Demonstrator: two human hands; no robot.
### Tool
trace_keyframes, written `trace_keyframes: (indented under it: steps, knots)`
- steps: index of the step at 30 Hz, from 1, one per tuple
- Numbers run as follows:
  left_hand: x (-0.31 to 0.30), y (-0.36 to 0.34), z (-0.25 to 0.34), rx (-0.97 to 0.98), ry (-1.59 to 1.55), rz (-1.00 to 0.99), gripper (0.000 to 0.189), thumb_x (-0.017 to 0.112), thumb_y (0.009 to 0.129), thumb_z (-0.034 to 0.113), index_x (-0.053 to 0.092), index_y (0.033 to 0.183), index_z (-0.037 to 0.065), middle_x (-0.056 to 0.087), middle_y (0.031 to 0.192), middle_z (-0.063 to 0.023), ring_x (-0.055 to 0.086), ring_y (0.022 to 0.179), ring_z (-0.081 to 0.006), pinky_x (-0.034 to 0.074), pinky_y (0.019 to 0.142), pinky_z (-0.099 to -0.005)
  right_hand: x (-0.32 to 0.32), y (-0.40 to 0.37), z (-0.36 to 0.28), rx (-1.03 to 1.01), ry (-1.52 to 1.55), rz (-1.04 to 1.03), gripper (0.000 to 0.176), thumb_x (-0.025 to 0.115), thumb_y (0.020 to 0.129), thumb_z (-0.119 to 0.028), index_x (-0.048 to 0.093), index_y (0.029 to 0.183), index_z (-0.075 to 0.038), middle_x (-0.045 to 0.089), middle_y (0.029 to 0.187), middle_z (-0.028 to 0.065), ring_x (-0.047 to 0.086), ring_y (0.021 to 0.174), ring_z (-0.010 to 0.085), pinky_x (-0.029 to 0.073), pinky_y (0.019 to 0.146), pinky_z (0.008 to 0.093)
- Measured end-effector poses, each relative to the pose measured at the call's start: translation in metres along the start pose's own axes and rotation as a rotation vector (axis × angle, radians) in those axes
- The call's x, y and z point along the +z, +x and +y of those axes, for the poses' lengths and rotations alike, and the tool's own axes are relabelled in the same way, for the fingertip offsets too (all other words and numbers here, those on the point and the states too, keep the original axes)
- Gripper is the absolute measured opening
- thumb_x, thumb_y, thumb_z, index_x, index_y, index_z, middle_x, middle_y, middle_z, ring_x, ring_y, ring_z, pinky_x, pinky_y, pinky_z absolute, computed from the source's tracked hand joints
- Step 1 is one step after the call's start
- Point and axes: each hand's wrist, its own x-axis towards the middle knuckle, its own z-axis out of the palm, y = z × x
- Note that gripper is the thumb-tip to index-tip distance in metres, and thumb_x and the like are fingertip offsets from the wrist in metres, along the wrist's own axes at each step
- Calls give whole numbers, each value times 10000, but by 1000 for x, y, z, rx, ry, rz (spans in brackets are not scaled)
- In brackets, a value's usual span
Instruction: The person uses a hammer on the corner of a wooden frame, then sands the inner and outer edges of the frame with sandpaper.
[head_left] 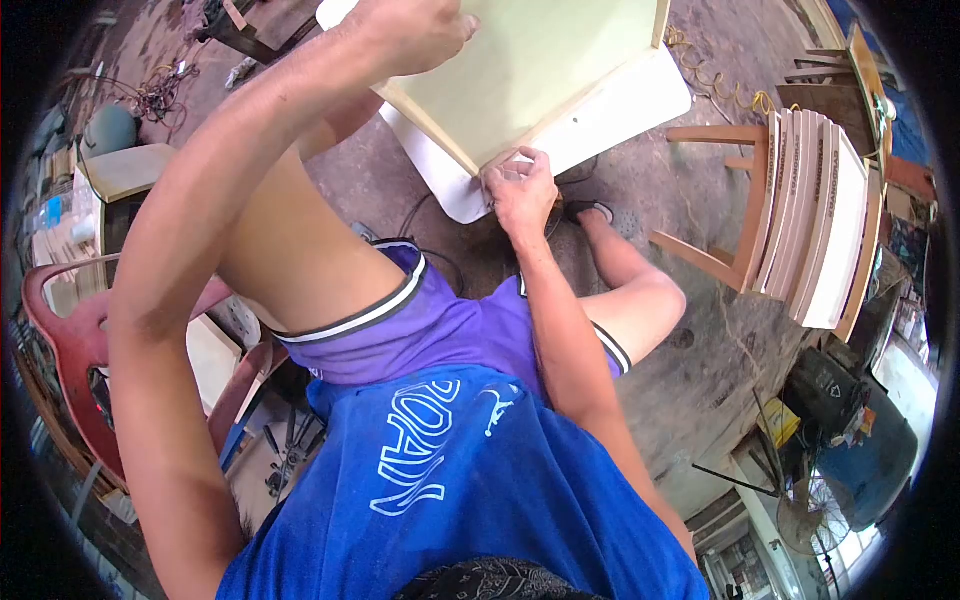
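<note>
A shallow wooden frame (540, 75) with a pale flat panel inside and thin wood strips along its edges lies on a white board (640, 95) with rounded corners. My right hand (522, 195) is at the frame's near corner, its fingers curled and pinched together against the wood. Whatever those fingers hold is too small to make out. Over the left part of the panel, at the top of the view, is my left hand (415, 35). Its fingers are bent and pressed together, and anything inside them is hidden.
A red plastic chair (75, 325) is close on my left. To the right, a wooden stool (755, 215) lies against a stack of pale boards (815, 215). A coiled yellow hose (700, 70) and dark cables lie on the floor. A fan (815, 510) stands at lower right.
</note>
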Motion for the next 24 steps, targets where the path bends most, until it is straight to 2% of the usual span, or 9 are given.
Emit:
trace_keyframes:
  steps: [2, 6, 9, 11, 15, 21, 23, 24]
  knots:
    - [0, -5, 2, 46, 8, 47, 344, 695, 880, 217, 633, 1025, -88, 697, 975, -325, 696, 982, -464, 571, 843, -499, 9, -6, 4, -30, 26, 112, 662, 794, 786, -227, 531, 1326, 51, 757, 1020, 213, 742, 968, 379, 563, 891, 448]
    - [5, 0, -3, 67, -14, 49, 344, 694, 881, 217, 632, 1025, -89, 696, 972, -327, 695, 979, -468, 571, 840, -503, 12, -8, 3, 35, 27, 123, 664, 792, 792, -216, 519, 1323, 74, 750, 1020, 240, 734, 988, 403, 554, 907, 461]
    - [3, -2, -2, 73, 23, 14, 338, 696, 881, 213, 631, 1020, -88, 696, 970, -329, 695, 974, -470, 572, 838, -506, 12, -8, -4, 38, -24, 70, 655, 762, 817, -200, 487, 1333, 95, 742, 1010, 270, 726, 987, 436, 542, 926, 471]
    - [-1, -9, 2, 93, -32, 67, 335, 697, 881, 208, 636, 1021, -91, 695, 972, -331, 696, 972, -469, 573, 834, -507, 10, -4, -7, 85, -41, -2, 620, 725, 847, -181, 466, 1333, 102, 736, 1000, 289, 722, 987, 453, 534, 934, 479]
    - [-1, -6, 2, 87, -44, 48, 332, 695, 884, 207, 642, 1019, -92, 697, 973, -330, 697, 970, -467, 575, 833, -506, 6, -3, -4, 28, -73, -54, 583, 701, 866, -172, 465, 1322, 103, 737, 993, 289, 725, 986, 444, 538, 925, 487]
    - [0, -1, 0, -1, 12, -1, 328, 694, 887, 210, 646, 1018, -86, 701, 982, -324, 703, 975, -459, 580, 841, -499, 1, -3, -2, -21, -56, -53, 626, 727, 843, -126, 442, 1355, 97, 742, 1015, 270, 731, 990, 427, 552, 914, 463]
    - [-4, -7, 3, 66, -14, 3, 328, 696, 886, 219, 642, 1009, -80, 700, 958, -318, 701, 958, -463, 576, 829, -502, 8, 0, 14, -98, -9, -2, 737, 828, 790, -197, 475, 1372, 84, 750, 1045, 213, 745, 948, 373, 577, 886, 434]
    - [-4, -7, 3, 69, -15, -1, 328, 696, 886, 219, 642, 1009, -80, 700, 958, -318, 701, 958, -463, 576, 829, -502, 5, -1, 9, -93, -8, 0, 737, 828, 790, -197, 475, 1372, 84, 750, 1045, 213, 745, 948, 373, 577, 886, 434]
